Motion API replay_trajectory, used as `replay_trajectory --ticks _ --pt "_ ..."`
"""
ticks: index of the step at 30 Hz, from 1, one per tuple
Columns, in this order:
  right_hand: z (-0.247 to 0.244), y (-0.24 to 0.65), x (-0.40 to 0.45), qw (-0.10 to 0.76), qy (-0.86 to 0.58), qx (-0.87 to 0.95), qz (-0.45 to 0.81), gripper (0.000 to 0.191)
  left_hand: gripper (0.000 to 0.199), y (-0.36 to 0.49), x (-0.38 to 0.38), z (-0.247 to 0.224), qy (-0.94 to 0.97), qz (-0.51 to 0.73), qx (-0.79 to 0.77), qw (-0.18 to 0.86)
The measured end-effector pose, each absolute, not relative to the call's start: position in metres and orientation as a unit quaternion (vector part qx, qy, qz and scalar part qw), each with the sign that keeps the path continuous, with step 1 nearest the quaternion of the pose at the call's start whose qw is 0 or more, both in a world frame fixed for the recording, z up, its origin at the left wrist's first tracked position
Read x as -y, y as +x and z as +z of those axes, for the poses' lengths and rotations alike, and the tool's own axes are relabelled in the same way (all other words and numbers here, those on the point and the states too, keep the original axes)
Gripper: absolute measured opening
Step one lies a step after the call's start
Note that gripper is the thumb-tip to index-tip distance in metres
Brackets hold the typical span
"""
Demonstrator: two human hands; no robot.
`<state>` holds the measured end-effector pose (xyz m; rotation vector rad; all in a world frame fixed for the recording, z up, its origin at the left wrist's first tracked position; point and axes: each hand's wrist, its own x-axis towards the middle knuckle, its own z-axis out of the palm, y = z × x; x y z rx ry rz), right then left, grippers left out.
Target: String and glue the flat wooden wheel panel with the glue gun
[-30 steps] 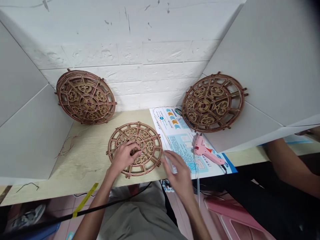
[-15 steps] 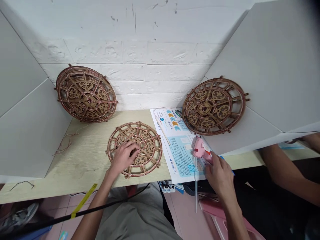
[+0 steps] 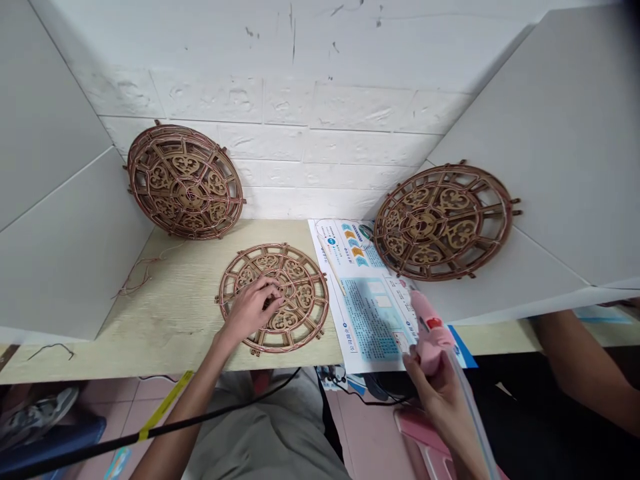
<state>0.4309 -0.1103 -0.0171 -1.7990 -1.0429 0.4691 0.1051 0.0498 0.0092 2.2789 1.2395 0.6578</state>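
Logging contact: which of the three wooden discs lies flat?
The round fretwork wooden disc wound with coppery wire, flat on the pale wood tabletop under the left hand; the left disc and right disc lean against the walls.

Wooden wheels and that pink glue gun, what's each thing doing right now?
left hand, resting on the flat wooden wheel
right hand, gripping the pink glue gun
flat wooden wheel, lying on the table
left leaning wooden wheel, tilted against the brick wall
right leaning wooden wheel, tilted against the grey panel
pink glue gun, held at the booklet's edge
instruction booklet, open flat on the table
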Motion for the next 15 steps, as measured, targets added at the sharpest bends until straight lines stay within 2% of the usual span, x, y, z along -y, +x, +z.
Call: replay_trajectory --ticks 5,10,15 --pt "0.005 0.392 0.095 0.512 -0.689 0.407 0.311 0.045 0.014 0.109 -0.048 0.010 0.818 0.244 -0.464 0.237" --pt "0.016 0.364 0.081 0.550 -0.614 0.375 0.424 0.054 0.010 0.114 -0.042 0.005 0.807 0.268 -0.481 0.213" --pt "0.024 0.369 0.073 0.496 -0.603 0.402 0.478 0.052 0.009 0.115 -0.036 0.004 0.810 0.272 -0.479 0.201"
